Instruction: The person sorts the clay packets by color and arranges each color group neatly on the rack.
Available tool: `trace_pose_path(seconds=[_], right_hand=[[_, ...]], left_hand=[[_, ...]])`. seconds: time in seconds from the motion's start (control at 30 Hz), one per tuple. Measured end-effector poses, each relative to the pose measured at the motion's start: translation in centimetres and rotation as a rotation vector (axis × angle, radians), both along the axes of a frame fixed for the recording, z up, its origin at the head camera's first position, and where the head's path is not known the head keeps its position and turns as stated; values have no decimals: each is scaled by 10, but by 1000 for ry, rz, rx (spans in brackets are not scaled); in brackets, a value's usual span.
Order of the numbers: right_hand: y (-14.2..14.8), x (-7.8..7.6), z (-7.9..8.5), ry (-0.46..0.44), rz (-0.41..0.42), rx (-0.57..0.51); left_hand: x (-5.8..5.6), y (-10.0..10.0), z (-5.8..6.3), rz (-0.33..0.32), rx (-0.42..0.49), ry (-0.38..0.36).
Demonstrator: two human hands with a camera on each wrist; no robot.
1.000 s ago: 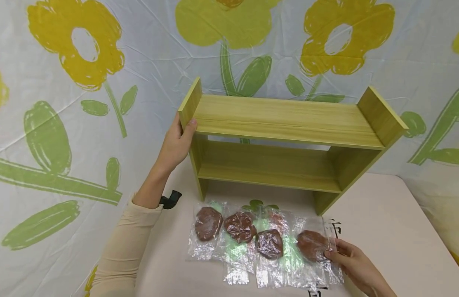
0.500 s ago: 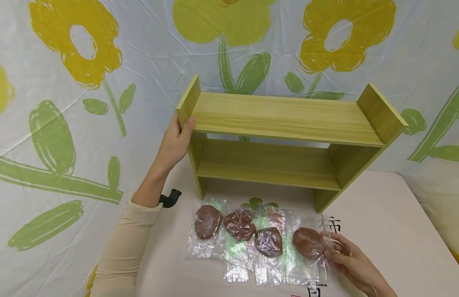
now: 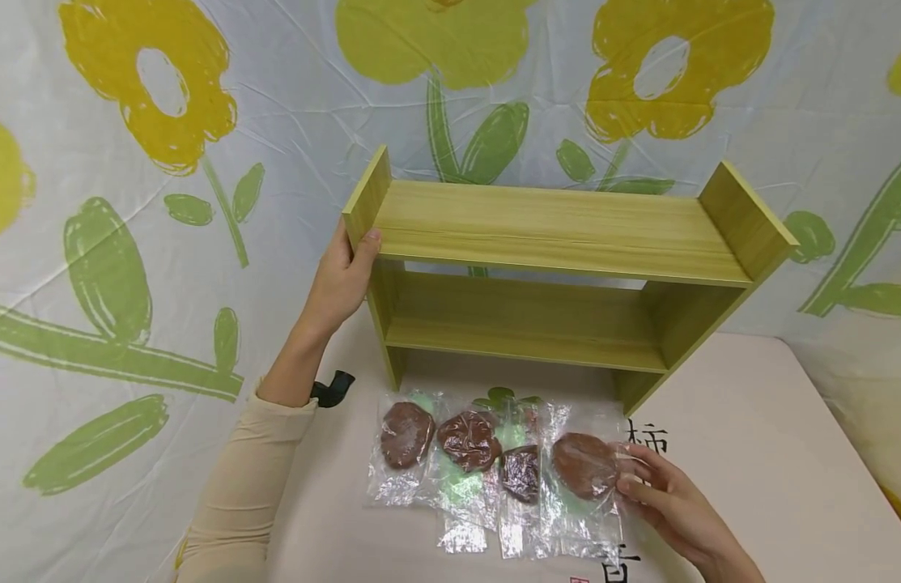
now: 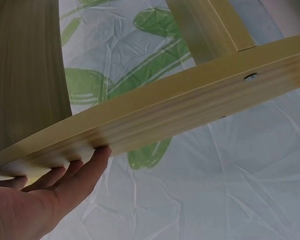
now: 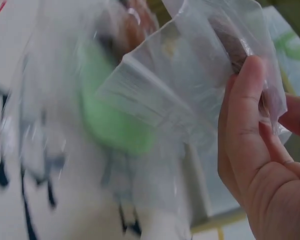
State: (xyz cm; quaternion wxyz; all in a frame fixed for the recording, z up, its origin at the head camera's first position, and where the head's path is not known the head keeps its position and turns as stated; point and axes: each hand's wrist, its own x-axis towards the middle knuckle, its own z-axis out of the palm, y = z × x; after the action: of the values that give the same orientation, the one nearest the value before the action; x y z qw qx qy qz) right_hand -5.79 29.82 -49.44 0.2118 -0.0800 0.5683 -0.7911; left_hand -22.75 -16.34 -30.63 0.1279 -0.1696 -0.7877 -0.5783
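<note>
My left hand [image 3: 342,275] grips the upper left side panel of a light wood two-tier shelf [image 3: 559,227]. Its thumb lies at the panel's front edge, and in the left wrist view its fingertips touch the outer face. My right hand [image 3: 665,502] pinches the right edge of a clear plastic bag [image 5: 190,75] with a flat brown disc [image 3: 585,465] inside, like a dried persimmon. This bag overlaps its left neighbour in the head view. Further bagged brown discs, a left one [image 3: 407,435], a middle one [image 3: 469,441] and a partly covered one [image 3: 520,473], lie in a row before the shelf.
Below the left forearm a small black curved object [image 3: 333,389] rests on the pale table [image 3: 749,421], which bears black printed characters. A cloth with a flower print [image 3: 290,138] hangs behind and to the left.
My right hand has moved left and slightly up with its bag, which now covers part of the neighbouring one and uncovers a printed character. The left hand keeps its hold on the shelf.
</note>
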Motion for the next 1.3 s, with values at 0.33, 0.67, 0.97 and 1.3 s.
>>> trace_pose_path(seconds=[0.33,0.67,0.97,1.3], right_hand=[[-37,-10,17,60,48,-64],[-73,-18,35,125,109,-110],[-109,-27,54,164,134,-146],[-143,-43,76,140,72,-69]], left_hand=[[1,-2,1,5,-6,-9],[1,-2,1,16,-8,-18],[2,-2,1,10,-22,-21],[2,-1,2,30,-32,-24]])
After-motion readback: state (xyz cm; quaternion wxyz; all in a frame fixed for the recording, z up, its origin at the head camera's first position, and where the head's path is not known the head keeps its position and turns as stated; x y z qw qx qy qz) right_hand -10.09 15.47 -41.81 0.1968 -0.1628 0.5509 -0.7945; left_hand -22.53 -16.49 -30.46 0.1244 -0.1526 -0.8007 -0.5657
